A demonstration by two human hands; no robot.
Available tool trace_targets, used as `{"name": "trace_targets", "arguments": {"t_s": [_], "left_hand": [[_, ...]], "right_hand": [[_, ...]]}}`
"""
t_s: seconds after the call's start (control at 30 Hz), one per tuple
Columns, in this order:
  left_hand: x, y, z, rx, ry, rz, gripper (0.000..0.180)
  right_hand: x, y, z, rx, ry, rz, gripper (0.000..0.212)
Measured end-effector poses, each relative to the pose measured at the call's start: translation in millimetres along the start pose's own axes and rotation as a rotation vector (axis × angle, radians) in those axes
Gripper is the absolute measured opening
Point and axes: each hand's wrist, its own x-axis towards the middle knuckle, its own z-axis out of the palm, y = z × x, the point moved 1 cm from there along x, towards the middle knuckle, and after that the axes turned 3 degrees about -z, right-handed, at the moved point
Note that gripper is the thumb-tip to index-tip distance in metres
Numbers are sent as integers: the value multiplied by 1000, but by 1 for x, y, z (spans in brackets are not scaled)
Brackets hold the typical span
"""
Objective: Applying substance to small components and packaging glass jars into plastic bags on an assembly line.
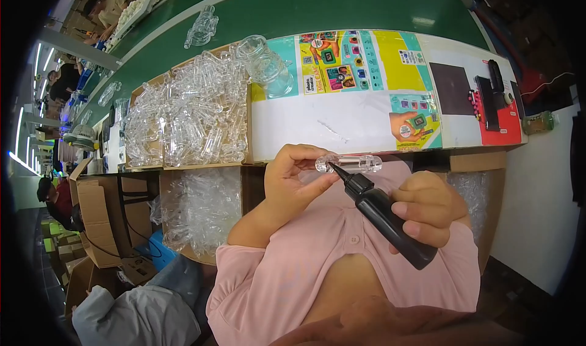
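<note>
Between the thumb and fingers of my left hand (pixel 297 178) is a clear plastic part (pixel 360 163), long and narrow with rounded ends. My right hand (pixel 430 209) is wrapped round a black squeeze bottle (pixel 390 221) with a pointed nozzle. The bottle is tilted, its tip at the left end of the clear part, close to my left fingertips. Whether the tip touches the plastic I cannot tell. Both hands are in front of my chest, just off the near edge of the worktable (pixel 293 132).
A cardboard box (pixel 249 126) heaped with clear plastic parts stands left on the table. Larger clear pieces (pixel 268 68) sit at its right corner. Printed sheets (pixel 336 62) cover the tabletop. Dark items (pixel 488 96) lie far right. Below left is a box of clear plastic bags (pixel 204 209).
</note>
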Motion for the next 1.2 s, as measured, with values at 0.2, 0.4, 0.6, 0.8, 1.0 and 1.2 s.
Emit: {"name": "trace_targets", "arguments": {"t_s": [0.2, 0.4, 0.6, 0.8, 1.0, 1.2], "left_hand": [[2, 0, -2, 152, 27, 112, 36], [2, -2, -4, 382, 62, 242, 39], [10, 0, 1, 465, 101, 276, 37], [42, -28, 2, 483, 166, 156, 32], [120, -89, 6, 502, 94, -89, 37], [139, -126, 3, 864, 55, 54, 35]], "right_hand": [[-1, 0, 0, -37, -10, -16, 29], [-5, -6, -11, 23, -101, 199, 43], [-37, -9, -14, 139, 268, 765, 32], [-60, 63, 9, 574, 1394, 1316, 24], [-117, 86, -2, 1013, 1535, 1230, 16], [-128, 85, -13, 1103, 1532, 1175, 17]]}}
